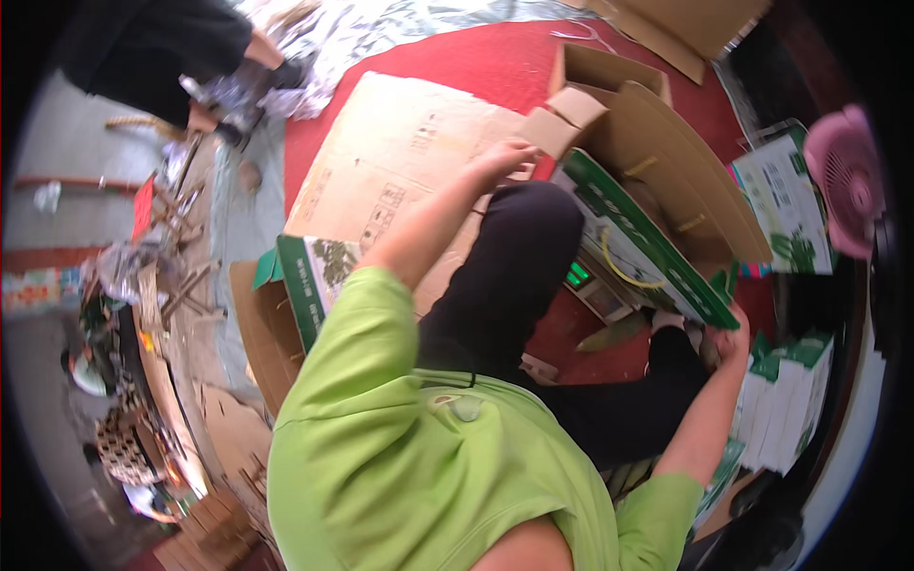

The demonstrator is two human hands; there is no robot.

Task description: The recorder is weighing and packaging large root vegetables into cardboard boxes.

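An open cardboard carton [640, 243], green and white outside and brown inside, stands tilted in front of me. A yellow cord handle [619, 271] loops from its near side. My right hand [725, 338] grips the carton's lower right corner. At its left end, my left hand [512, 160] is closed with curled fingers against a flap [552, 131]; part of that grip is hidden. Beneath the carton, a scale with a lit green display [578, 275] shows between my legs. An elongated greenish item [611, 333] lies beside the scale.
Flattened cardboard [400, 143] covers part of the red floor cloth [476, 57]. Another open carton [267, 314] stands at my left. On the right are a pink fan [845, 181], a printed carton [783, 205] and stacked white-green boxes [785, 404]. Another person's legs [152, 57] are at upper left.
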